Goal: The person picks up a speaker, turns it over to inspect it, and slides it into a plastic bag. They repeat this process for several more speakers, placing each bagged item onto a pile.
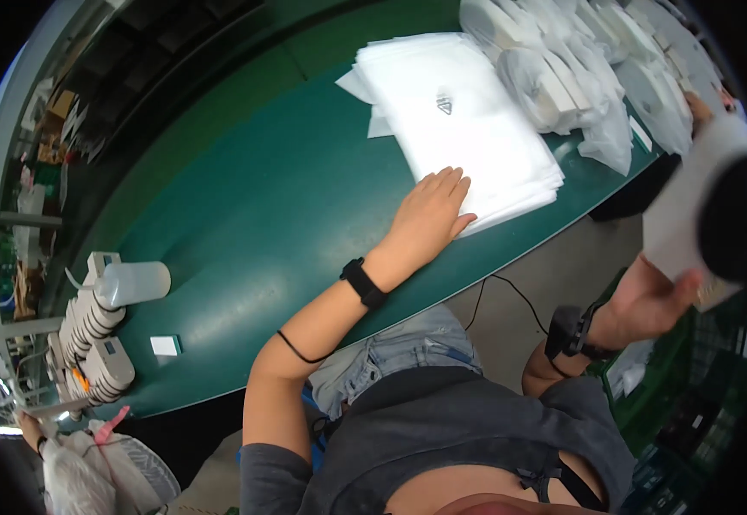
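Observation:
My left hand (pixel 432 210) lies flat with its fingers stretched out on the near edge of a stack of thin white plastic bags (pixel 468 112). The stack's sheets are slightly fanned, and a small dark printed mark shows on the top one. Off to the right, beyond the table edge, my right hand (pixel 648 300) is closed on a white device with a round black face (pixel 678 202). It is held up in the air, its far part blurred and cut by the dark rim of the picture. Dark bands circle both my wrists.
Several bag-wrapped white devices (pixel 554 90) crowd the table's far right; another person's hand (pixel 698 112) is beside them. On the green table (pixel 253 206), at left, are a squeeze bottle (pixel 137 283), a row of white devices (pixel 109 365) and a small white-topped block (pixel 166 346). Another person stands lower left.

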A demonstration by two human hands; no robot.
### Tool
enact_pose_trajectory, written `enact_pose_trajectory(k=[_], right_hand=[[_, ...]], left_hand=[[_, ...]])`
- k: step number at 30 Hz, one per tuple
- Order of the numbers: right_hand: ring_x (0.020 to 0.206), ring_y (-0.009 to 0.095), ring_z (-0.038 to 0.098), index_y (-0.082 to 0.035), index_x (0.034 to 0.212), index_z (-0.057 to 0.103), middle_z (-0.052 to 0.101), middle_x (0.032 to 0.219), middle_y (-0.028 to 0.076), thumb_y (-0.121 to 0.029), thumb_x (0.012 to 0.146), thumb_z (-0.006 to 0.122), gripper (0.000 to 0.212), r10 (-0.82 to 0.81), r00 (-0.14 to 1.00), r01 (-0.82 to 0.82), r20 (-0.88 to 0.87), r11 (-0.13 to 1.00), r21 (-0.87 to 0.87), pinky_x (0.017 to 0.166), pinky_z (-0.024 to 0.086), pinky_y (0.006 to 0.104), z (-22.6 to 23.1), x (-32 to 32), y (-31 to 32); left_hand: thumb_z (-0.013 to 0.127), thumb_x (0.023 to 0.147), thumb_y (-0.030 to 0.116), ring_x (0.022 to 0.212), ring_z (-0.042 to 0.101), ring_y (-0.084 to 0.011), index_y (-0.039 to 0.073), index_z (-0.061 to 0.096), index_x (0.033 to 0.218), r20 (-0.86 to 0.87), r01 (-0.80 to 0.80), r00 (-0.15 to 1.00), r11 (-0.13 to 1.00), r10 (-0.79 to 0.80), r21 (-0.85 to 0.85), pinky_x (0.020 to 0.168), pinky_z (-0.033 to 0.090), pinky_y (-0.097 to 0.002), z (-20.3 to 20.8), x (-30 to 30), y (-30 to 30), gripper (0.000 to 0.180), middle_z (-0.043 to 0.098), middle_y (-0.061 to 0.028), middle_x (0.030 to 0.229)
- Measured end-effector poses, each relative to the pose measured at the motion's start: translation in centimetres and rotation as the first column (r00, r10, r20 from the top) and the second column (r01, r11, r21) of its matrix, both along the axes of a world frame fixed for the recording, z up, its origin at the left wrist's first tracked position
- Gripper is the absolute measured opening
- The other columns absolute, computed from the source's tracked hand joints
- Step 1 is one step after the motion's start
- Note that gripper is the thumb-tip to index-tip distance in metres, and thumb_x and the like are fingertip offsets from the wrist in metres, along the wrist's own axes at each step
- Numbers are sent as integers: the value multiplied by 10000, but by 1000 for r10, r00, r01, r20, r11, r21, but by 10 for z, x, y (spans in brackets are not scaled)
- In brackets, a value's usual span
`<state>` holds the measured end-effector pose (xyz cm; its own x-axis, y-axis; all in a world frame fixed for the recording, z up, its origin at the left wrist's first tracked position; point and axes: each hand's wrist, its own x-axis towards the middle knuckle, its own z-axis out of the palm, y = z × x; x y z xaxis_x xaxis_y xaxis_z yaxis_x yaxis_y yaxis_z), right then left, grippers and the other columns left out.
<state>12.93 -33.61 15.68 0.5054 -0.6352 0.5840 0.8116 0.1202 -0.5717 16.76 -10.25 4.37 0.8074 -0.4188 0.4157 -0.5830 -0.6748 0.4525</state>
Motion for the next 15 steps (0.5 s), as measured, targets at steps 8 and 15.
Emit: enact_pose_trajectory(k=[8, 15], right_hand=[[1093, 216, 530, -43, 1243, 454, 532, 1217, 110, -192, 895, 525, 385, 611, 781, -510, -130, 744, 432, 895, 455, 355, -29, 18, -4], [1124, 239, 513, -30, 1243, 452, 519, 1224, 130, -263, 911, 499, 409, 782, 613, -505, -112, 497, 706, 892, 481, 346, -52, 28, -9]], left_hand=[[596, 698, 99, 934, 576, -303, -46, 575, 865, 177, 8, 981, 926, -81, 378, 749, 485, -351, -24, 21, -24, 222, 582, -221, 996], [583, 727, 72, 704, 591, -307, 2, 558, 761, -143, 101, 987, 974, -73, 202, 606, 475, -392, 12, 37, -8, 82, 598, -171, 789]])
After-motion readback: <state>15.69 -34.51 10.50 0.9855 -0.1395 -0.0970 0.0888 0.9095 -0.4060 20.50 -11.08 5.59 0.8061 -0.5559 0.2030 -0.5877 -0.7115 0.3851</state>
